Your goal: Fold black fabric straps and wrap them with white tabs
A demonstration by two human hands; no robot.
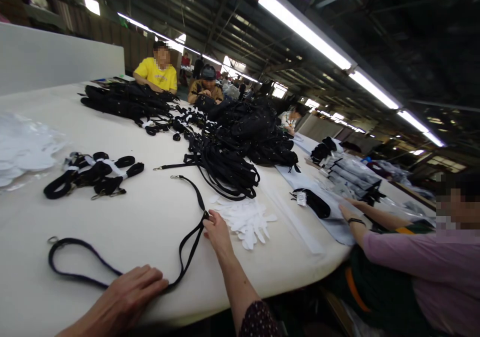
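A long black strap point(189, 239) with metal clips at its ends lies in loops on the white table. My right hand point(217, 231) pinches it at a small dark slider. Below that clip end, the strap splits into two strands. Nearer the front edge, my left hand point(137, 287) lies palm down over the strap, its fingers together on it; the thumb is mostly hidden. To the left of my left hand, the strap makes a wide loop ending in a metal ring point(53, 239). Just right of my right hand is a pile of white paper tags point(245, 219).
Bundled black straps point(99, 174) lie left, beside white pieces in clear plastic point(26, 147). A heap of loose black straps point(228, 169) and black goods point(251, 122) fills the middle. A co-worker in a pink sleeve point(393, 252) handles packaging at right; other people sit across the table point(112, 132).
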